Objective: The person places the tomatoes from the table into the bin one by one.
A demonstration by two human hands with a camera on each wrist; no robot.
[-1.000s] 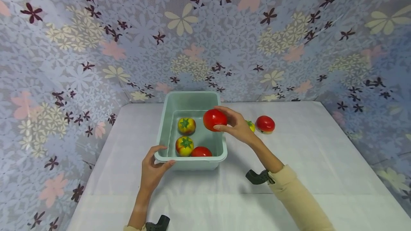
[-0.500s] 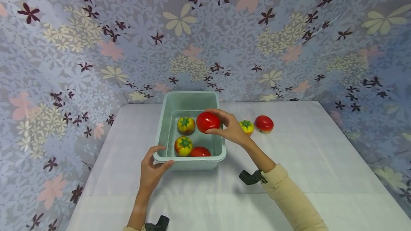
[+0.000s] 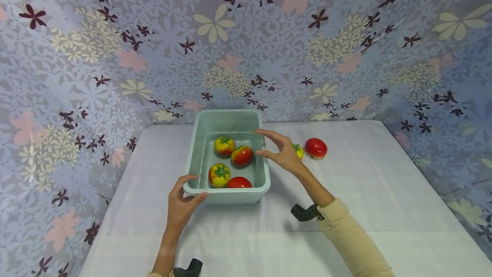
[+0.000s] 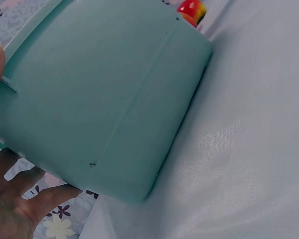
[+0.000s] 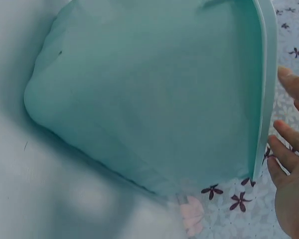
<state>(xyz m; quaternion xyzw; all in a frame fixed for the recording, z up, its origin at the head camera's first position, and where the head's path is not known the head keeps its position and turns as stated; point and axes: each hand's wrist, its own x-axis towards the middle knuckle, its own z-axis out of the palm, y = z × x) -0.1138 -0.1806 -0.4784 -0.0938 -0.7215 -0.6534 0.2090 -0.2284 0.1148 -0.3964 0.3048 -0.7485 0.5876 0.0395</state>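
pale green rectangular plastic bin (image 3: 230, 191): on the white-clothed desk (image 3: 357, 191), left of the loose fruits.
left hand (image 3: 181, 203): holding the bin's near left corner, thumb outside the near rim.
right hand (image 3: 285, 153): thumb and fingers wide apart over the right wall, nothing between them.
bin risk: a fingertip catching the right rim could shove or tip it; an uneven pull from the left hand could do likewise.
fruit risk: round shapes would likely roll and knock together if the bin tilted; the right wrist could nudge the loose yellow one into its red neighbour.
bin count: one.
fruits inside: four; two yellow-red, green-topped rounds (image 3: 219, 175), one red-orange, green-topped round (image 3: 242, 156) and one glossy red round (image 3: 239, 182) by the near wall.
fruits outside: two; one yellow, green-topped round (image 3: 297, 150), partly hidden, and one shiny red round (image 3: 316, 148).
hand count: two.
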